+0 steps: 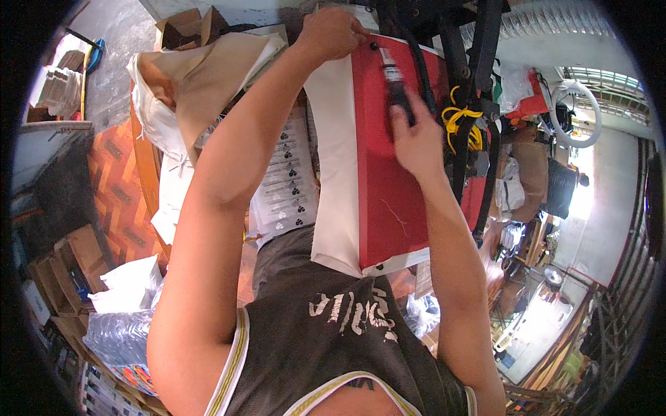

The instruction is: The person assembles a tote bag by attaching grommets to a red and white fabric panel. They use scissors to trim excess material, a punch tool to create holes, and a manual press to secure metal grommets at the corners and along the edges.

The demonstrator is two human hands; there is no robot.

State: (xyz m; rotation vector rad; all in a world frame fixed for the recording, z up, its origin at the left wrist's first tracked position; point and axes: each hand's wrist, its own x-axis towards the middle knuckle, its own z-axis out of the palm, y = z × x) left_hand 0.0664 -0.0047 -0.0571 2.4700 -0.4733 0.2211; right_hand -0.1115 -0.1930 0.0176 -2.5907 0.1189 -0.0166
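A red sheet with a white border [388,187], likely fabric or vinyl, stretches from the far edge toward my waist. A dark round spot like a grommet or button [374,46] sits near its far corner, and another dark spot [379,267] near its close edge. My left hand [334,33] is closed at that far corner, its fingertips pinching the sheet's edge. Over the red area, my right hand [418,139] is wrapped around a black-handled tool with a light metallic front [393,75], its tip close to the far dark spot. Motion blur hides the tool's exact kind.
Black metal machine parts [472,76] and a bundle of yellow cord [461,125] stand right of the sheet. On the left lie beige cloth [215,76] and printed pale sheets [286,180]. A cardboard box [191,29] is at the far left; a white ring [576,114] hangs at right.
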